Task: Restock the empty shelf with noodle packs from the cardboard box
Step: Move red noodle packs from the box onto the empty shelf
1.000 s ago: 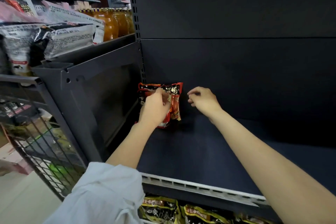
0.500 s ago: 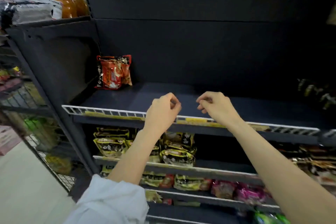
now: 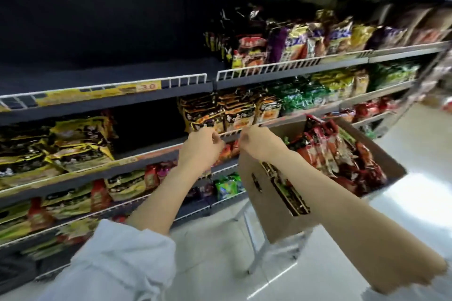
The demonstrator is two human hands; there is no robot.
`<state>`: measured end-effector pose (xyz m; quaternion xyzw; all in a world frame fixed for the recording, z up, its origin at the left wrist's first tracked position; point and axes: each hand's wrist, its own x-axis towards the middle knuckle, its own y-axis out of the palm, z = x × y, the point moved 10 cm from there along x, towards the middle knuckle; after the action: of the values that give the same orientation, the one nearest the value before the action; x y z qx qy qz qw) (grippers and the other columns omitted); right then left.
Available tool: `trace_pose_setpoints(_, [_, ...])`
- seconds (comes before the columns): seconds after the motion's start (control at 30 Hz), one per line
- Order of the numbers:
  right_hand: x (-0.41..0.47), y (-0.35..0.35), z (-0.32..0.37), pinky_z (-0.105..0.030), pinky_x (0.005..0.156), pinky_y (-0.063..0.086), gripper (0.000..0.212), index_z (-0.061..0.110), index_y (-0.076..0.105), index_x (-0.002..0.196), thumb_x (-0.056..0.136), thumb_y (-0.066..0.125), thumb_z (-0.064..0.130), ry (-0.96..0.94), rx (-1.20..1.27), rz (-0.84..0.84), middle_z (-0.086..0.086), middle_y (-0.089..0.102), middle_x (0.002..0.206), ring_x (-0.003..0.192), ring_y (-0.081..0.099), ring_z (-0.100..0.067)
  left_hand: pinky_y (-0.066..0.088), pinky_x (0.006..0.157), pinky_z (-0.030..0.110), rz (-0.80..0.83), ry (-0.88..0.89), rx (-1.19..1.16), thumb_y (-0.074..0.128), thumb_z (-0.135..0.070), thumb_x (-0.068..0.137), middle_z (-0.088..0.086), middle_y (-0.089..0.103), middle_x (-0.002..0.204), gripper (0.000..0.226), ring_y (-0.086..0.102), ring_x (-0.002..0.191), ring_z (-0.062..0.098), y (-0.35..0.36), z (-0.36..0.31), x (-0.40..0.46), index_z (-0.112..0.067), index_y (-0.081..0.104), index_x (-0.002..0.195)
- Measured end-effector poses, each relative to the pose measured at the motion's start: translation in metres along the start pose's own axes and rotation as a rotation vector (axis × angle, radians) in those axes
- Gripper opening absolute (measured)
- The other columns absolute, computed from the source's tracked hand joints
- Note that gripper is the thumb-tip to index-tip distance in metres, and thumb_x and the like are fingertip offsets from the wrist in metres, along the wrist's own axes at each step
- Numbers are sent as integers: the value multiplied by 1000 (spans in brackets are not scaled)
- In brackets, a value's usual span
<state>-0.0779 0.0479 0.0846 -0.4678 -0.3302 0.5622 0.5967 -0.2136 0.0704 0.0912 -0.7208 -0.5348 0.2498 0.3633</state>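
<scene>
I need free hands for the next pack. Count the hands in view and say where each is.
2. The left hand and the right hand hang side by side before the shelves, holding nothing, next to the cardboard box. None hidden.

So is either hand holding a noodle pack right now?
No, the left hand and right hand are both loosely curled and hold nothing, with the red noodle packs in the cardboard box.
</scene>
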Motion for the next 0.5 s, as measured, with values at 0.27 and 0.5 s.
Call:
trace_pose_setpoints(0.27, [-57, -27, -184, -40, 83, 47, 44, 13, 39, 137, 94, 48, 17, 142, 51, -117, -19, 52, 128, 118, 50, -36, 55, 76, 41, 189, 66, 40, 51, -25, 94, 5, 64, 101, 25, 63, 86, 24, 129, -124, -6, -16, 51, 117])
trace_pose_setpoints(0.5, [-26, -46, -262, -36, 105, 32, 63, 14, 18, 150, 96, 50, 17, 59, 172, -52, -16, 35, 148, 135, 36, -33, 39, 97, 37, 257, -31, -63, 49, -28, 97, 19, 36, 144, 60, 43, 127, 33, 224, -174, 28, -9, 22, 146])
